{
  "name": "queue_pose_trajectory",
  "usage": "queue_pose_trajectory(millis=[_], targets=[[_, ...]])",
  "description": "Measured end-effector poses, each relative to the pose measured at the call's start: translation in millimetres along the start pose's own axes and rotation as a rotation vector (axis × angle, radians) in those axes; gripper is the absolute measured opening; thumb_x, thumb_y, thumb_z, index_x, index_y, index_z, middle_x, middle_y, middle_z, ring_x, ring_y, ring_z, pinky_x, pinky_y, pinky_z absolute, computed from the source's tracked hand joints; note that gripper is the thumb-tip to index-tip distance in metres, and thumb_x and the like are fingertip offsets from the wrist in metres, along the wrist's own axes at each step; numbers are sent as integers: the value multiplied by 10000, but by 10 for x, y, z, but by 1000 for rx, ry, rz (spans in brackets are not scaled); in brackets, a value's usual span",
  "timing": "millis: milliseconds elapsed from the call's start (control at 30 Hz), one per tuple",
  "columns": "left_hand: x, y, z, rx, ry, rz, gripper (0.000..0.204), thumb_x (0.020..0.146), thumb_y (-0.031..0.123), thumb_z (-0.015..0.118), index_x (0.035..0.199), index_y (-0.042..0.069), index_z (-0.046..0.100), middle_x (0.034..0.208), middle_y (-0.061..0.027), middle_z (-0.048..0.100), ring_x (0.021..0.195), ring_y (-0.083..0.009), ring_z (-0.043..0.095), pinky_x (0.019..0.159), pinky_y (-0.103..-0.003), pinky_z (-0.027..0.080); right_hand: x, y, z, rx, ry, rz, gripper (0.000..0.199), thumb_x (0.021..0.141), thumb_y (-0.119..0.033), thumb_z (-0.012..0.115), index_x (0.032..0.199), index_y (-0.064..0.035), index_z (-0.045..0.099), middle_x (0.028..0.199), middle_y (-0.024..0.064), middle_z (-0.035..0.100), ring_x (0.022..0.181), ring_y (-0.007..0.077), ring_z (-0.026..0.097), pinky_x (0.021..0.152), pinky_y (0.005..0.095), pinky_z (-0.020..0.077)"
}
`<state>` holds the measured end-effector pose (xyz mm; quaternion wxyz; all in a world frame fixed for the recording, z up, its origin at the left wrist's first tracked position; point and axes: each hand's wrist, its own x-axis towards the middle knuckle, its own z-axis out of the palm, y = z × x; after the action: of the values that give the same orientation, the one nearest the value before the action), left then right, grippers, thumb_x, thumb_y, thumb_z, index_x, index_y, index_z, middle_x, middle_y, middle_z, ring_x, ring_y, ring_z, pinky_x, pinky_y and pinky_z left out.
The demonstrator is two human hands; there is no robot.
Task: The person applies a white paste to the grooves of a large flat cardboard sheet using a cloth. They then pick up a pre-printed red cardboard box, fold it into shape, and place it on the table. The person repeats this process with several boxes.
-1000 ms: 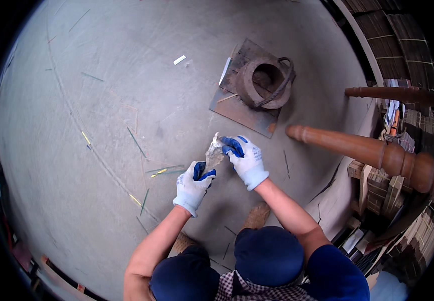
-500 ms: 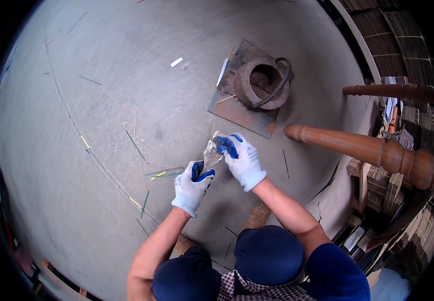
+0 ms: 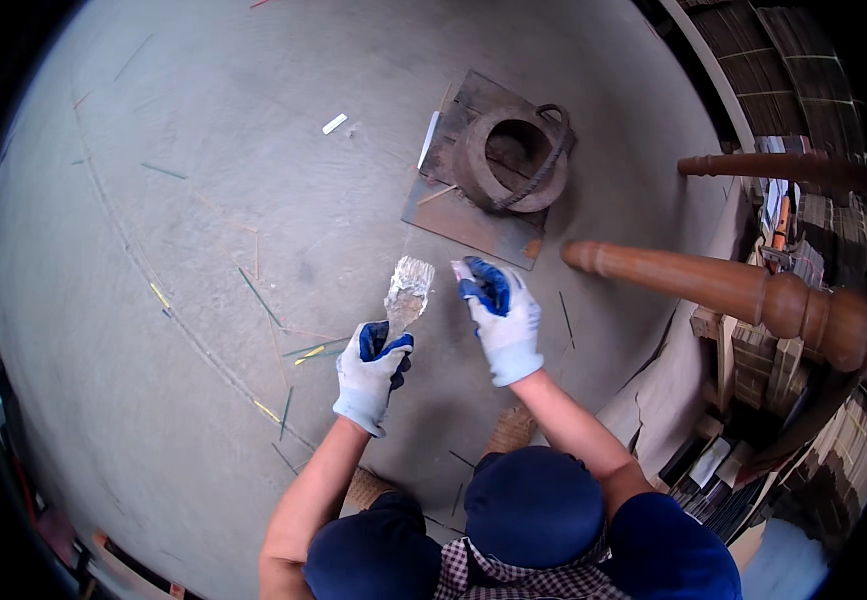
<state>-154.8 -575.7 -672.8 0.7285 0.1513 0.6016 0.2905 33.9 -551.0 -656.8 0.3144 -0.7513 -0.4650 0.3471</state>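
Note:
Both of my hands wear white work gloves with blue palms and fingers. My left hand [image 3: 373,365] is closed round the handle of an old paintbrush [image 3: 410,290], whose flared head points away from me and is crusted whitish and grey. The handle is mostly hidden in the glove. Just to the right of the brush, apart from it, my right hand [image 3: 501,305] has its fingers curled together. A small pale bit shows at its fingertips, too small to name.
Beyond my hands a rusty round pot [image 3: 473,170] with a twisted handle stands on a dark board [image 3: 473,235]. Turned wooden legs [image 3: 673,280] reach in from the right, before bundled stacks [image 3: 813,80]. Thin sticks [image 3: 258,297] and a white piece [image 3: 334,124] lie on the concrete floor.
My right hand has come off the brush head and moved to the right. The brush, still in my left hand, now shows its whole head.

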Motion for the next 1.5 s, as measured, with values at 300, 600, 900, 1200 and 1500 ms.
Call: queue_pose_trajectory(millis=[300,600,900,1200,1500], targets=[[-34,75,77,109,-1,17,304,836,35,704,1115,13,586,875,-24,638,633,-78,579,466,-209,398,-15,-24,-74,-137,-371,-291,429,846,-115,651,1265,-45,595,1144,152,615,1006,346,621,881,375,499],[-30,90,122,210,-29,2,311,833,33,691,1123,17,582,913,-27,660,643,-63,586,471,-197,412,201,90,-115,-398,-504,-371,373,849,-196,670,1183,-42,606,1123,184,612,997,370,614,859,433,513],[23,108,71,440,-22,138,222,831,43,696,1032,16,607,782,0,637,607,-40,545,465,-199,409,206,53,-7,-406,-505,-273,387,854,-260,680,1173,-56,600,1124,192,607,965,381,625,835,454,518],[19,224,68,492,-26,30,171,835,85,714,957,12,619,714,-3,624,576,-50,546,458,-216,417,218,190,24,-419,-524,-299,365,836,-243,711,1128,-43,622,1092,176,623,962,378,621,827,423,514],[30,213,53,517,-42,-11,200,831,109,731,965,13,617,707,-11,618,568,-58,553,452,-222,425,201,295,74,-481,-569,-300,265,902,-288,624,1051,-73,582,1023,180,601,876,385,630,761,481,509]])
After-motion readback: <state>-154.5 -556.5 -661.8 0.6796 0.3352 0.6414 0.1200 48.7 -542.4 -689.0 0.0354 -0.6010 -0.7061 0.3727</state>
